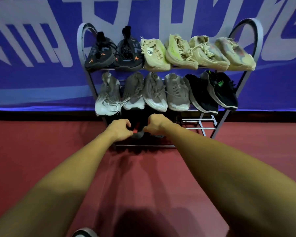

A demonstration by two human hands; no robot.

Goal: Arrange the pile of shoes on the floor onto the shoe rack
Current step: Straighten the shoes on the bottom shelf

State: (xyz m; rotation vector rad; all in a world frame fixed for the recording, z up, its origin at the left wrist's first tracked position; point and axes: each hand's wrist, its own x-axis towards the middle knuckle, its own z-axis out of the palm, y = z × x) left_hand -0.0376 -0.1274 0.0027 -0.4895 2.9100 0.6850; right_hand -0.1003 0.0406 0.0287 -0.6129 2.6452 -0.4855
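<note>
Both hands' fingers curled on dark shoes (138,132) on shadowed bottom rack (197,119) tier, grip unclear.

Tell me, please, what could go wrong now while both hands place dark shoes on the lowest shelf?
1. The grey shoes above overhang their shelf edge; a rising left hand or right hand might knock one down.
2. The dark shoes sit on thin bars, partly in shadow, so they may slip between them.
</note>
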